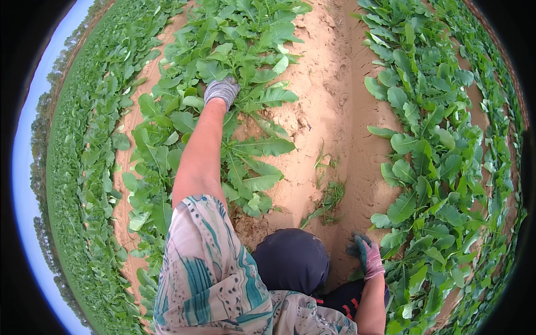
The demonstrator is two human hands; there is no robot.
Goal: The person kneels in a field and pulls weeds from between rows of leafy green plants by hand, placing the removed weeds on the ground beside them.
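Observation:
My left hand, in a grey work glove, reaches far forward into a row of broad-leaved green plants and is closed among the leaves; what it grips is hidden by foliage. My right hand, in a grey and pink glove, rests low on the sandy soil beside the right-hand plant row, fingers bent, with nothing clearly in it. My left sleeve is patterned in cream and teal. My dark-clad knee is bent between the rows.
A bare sandy furrow runs between the two plant rows. A small heap of pulled grassy weeds lies on the sand. More green rows stretch off to the left, with trees and sky at the rim.

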